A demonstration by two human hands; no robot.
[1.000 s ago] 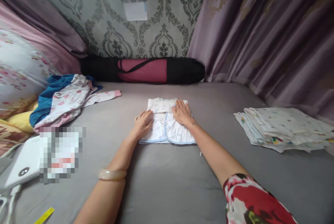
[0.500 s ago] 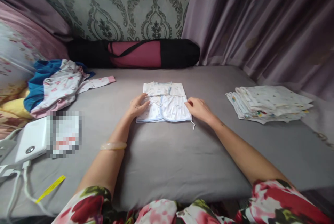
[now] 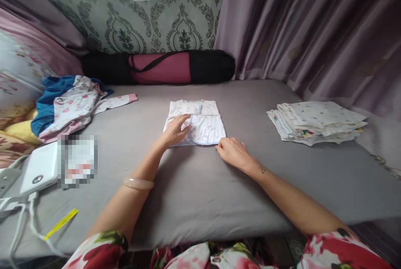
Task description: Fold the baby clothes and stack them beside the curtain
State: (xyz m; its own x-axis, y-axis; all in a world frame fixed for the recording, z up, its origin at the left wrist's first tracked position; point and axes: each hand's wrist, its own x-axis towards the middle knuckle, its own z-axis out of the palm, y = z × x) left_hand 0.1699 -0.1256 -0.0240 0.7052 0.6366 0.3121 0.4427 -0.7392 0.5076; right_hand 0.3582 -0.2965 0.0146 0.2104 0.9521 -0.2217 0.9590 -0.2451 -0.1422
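Observation:
A small white baby garment with light blue trim (image 3: 203, 125) lies folded flat on the grey bed sheet (image 3: 200, 185). My left hand (image 3: 176, 130) rests palm down on the garment's left half, fingers spread. My right hand (image 3: 231, 153) lies on the sheet at the garment's near right corner, fingers curled at the blue hem; whether it pinches the hem I cannot tell.
A stack of folded printed cloths (image 3: 316, 121) sits at the right. A heap of unfolded clothes (image 3: 67, 106) lies at the left. A black and pink roll bag (image 3: 159, 67) lies along the wall. A white device (image 3: 40, 168) with cables and a yellow tag (image 3: 61, 224) lie near left.
My right hand slid off the garment's top, along its right edge, to its near right corner. My left hand moved onto the garment's left half. The camera tilted down.

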